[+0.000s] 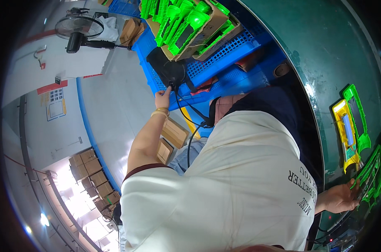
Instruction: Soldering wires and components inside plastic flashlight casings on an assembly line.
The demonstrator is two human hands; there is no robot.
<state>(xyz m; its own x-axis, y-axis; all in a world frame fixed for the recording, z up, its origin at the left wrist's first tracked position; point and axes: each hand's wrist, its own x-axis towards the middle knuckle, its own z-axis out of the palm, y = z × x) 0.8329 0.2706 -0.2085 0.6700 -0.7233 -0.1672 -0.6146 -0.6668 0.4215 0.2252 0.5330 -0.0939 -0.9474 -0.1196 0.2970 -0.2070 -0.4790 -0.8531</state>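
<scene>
On the left, my left hand (162, 99) pinches the lower end of a black soft-looking object (167, 67), whose exact kind I cannot make out. Black cables run down from it. This object rests against the edge of a blue plastic crate (152, 75). At the far right, my right hand (340, 198) has its fingers bent beside a pile of green plastic frames (371, 172) on the green table (314, 54). What those fingers hold is dark and unclear. Just beyond lie a yellow housing with a circuit board (345, 134) and a larger green frame (358, 115).
Cardboard boxes of bright green plastic parts (182, 25) stand on the blue crate. A black fan (78, 33) stands at the upper left. Open cartons (173, 132) lie on the floor beside my left arm. Stacked boxes (94, 174) line the lower left.
</scene>
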